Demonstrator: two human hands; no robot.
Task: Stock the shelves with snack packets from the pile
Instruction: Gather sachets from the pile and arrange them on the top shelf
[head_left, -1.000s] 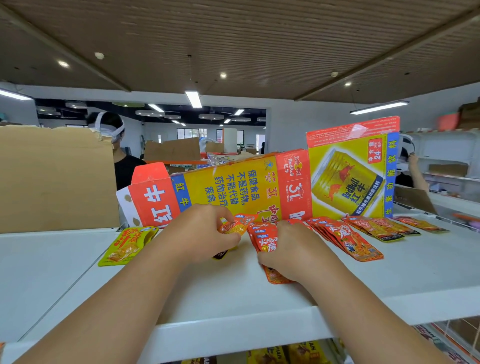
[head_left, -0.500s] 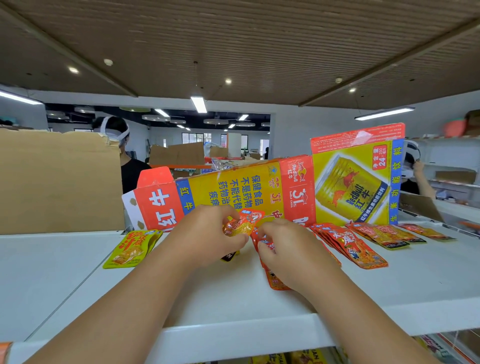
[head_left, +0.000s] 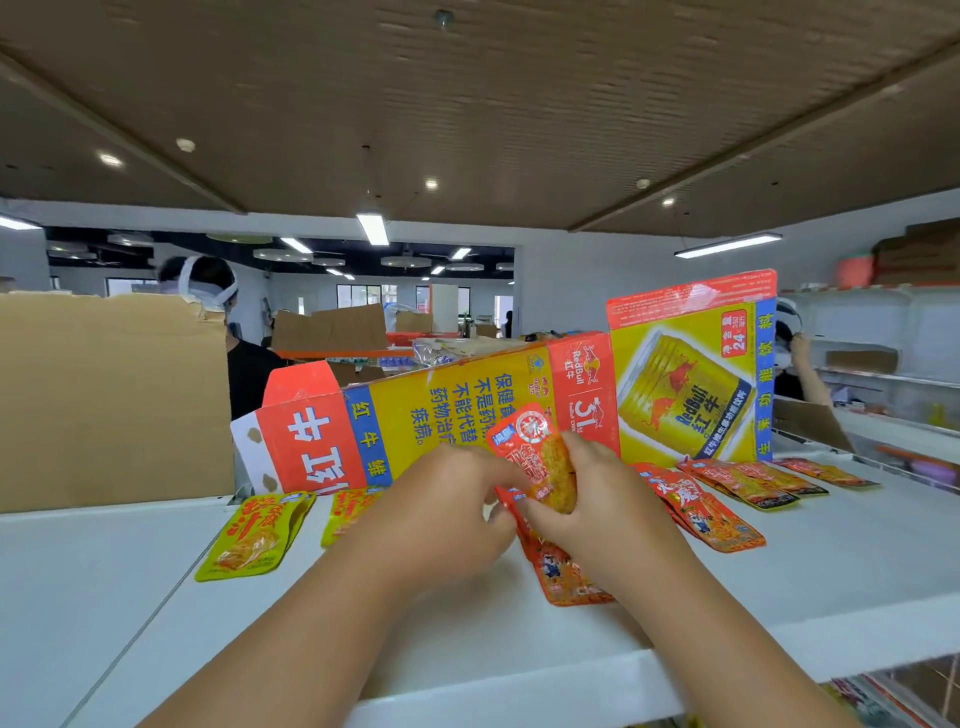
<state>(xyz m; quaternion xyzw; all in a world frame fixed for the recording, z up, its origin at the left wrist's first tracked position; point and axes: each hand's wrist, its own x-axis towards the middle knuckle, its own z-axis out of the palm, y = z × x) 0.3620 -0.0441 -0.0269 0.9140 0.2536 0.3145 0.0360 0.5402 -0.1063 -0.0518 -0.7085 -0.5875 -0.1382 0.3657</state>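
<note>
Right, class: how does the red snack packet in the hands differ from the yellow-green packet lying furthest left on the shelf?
Colour: the red packet is red-orange; the yellow-green packet is yellow, green-edged. Pose: the red packet is raised and tilted; the yellow-green packet lies flat on the shelf. State: left hand and right hand grip the red packet; no hand touches the yellow-green packet. Both are flat printed pouches.

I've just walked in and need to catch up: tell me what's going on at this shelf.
A person is stocking a white shelf with snack packets. The left hand and right hand both pinch one red snack packet, held upright in front of a flattened Red Bull carton. More red packets lie fanned on the shelf under and beside the right hand, and yellow-green packets lie flat to the left.
</note>
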